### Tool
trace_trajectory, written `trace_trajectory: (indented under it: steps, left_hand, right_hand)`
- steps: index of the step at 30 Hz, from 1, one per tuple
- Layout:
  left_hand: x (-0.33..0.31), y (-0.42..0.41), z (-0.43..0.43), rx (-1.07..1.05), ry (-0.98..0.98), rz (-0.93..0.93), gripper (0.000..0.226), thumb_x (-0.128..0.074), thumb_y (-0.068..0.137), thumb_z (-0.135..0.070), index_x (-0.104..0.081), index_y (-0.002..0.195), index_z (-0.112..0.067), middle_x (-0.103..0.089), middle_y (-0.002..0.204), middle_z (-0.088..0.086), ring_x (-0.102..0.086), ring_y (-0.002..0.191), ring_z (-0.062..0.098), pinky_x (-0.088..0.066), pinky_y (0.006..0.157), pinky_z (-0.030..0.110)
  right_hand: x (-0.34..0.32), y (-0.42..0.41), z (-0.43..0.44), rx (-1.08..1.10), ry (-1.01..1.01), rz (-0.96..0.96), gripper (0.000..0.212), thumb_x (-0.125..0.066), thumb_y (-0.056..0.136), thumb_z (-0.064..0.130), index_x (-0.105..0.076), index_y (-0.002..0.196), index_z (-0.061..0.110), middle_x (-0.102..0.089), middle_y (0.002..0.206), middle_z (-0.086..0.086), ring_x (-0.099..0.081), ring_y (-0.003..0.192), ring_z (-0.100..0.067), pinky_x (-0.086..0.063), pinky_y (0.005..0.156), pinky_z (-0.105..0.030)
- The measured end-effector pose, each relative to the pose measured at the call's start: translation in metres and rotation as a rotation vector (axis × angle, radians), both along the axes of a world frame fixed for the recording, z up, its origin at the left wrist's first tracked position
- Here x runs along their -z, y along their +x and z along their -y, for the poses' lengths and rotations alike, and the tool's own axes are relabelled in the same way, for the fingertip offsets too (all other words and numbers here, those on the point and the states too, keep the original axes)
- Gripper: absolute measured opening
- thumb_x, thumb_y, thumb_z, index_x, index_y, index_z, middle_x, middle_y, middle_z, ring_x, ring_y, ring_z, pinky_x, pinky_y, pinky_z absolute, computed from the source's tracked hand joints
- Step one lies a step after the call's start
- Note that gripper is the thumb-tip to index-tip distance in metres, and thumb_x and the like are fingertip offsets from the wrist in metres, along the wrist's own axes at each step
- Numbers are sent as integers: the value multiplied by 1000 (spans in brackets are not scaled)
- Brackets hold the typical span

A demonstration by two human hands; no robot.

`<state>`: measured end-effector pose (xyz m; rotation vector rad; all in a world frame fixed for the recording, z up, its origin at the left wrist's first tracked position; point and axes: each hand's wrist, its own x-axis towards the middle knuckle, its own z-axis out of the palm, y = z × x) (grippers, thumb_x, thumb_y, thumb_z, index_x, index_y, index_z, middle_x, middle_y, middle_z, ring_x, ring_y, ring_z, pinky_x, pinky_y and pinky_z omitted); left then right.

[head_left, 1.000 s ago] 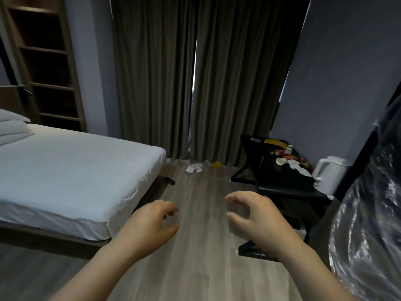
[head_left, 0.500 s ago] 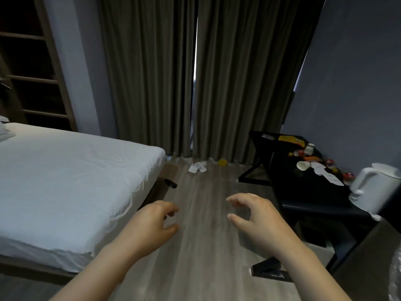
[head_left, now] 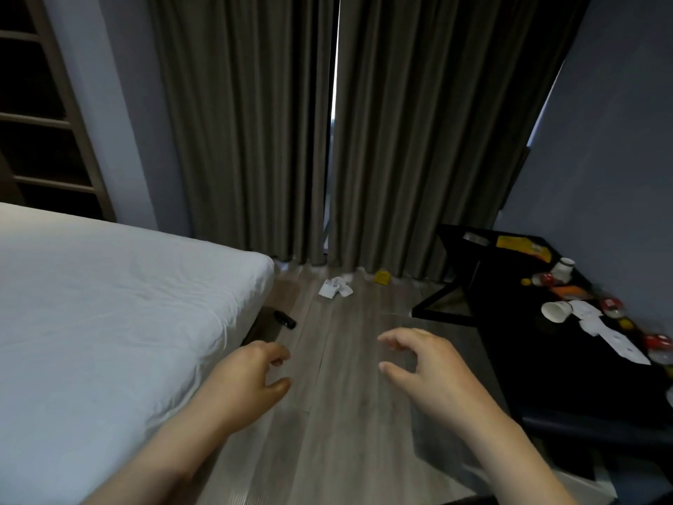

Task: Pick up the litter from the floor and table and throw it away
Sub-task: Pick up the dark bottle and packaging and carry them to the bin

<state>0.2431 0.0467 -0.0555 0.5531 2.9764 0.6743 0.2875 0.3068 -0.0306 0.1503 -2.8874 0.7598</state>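
White crumpled paper litter point(head_left: 334, 287) lies on the wooden floor near the curtains, with a small yellow scrap point(head_left: 382, 277) to its right. A black table point(head_left: 517, 359) on the right carries a tipped white paper cup point(head_left: 555, 310), white papers point(head_left: 604, 331), orange and yellow wrappers point(head_left: 520, 245) and red-topped items point(head_left: 659, 346). My left hand point(head_left: 247, 380) and my right hand point(head_left: 426, 369) hover over the floor in front of me, fingers loosely curled, holding nothing, well short of the litter.
A bed with a white sheet point(head_left: 109, 315) fills the left side. A small black object point(head_left: 284, 319) lies on the floor by the bed's corner. Dark curtains point(head_left: 327, 140) hang at the far end. Wooden shelves point(head_left: 43, 122) stand at the far left.
The view has moved forward and turned right: floor litter and table appear closer, the white kettle and shiny plastic bag have left view. Both hands keep the same pose.
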Motion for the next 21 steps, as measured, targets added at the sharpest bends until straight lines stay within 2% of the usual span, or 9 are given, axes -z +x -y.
trace_trajectory:
  steps: [3,8,12,17,21]
  left_hand:
    - [6,-56,1,7,15,-3,41,-62,84,-37,-58,123,-26,-60,115,-8,-57,101,5,-47,88,22]
    - [17,-160,9,19,55,23,41,-62,84,-37,-57,123,-25,-60,117,-9,-57,103,5,-48,91,23]
    - [24,-243,21,34,34,70,42,-60,85,-38,-56,125,-25,-59,120,-8,-57,104,5,-47,89,19]
    - [40,-328,21,41,9,109,43,-62,85,-37,-58,125,-23,-60,121,-5,-58,105,8,-47,90,20]
    - [54,-385,9,48,-4,149,43,-63,85,-39,-57,125,-24,-59,121,-7,-58,103,7,-44,84,15]
  right_hand:
    - [6,-52,3,8,-8,12,34,-66,83,35,-61,117,35,-59,110,19,-52,101,9,-37,85,-7]
    - [11,-152,15,27,-24,40,34,-67,83,32,-63,116,33,-61,110,18,-54,102,8,-37,84,-5]
    - [15,-230,25,47,-50,105,35,-67,84,29,-62,119,30,-60,114,15,-54,105,5,-42,93,-13]
    - [30,-305,27,96,-112,150,34,-69,84,26,-63,117,28,-60,111,12,-54,104,1,-42,92,-15]
    - [43,-358,18,94,-97,186,34,-70,85,28,-61,118,31,-59,110,13,-55,103,0,-37,82,-3]
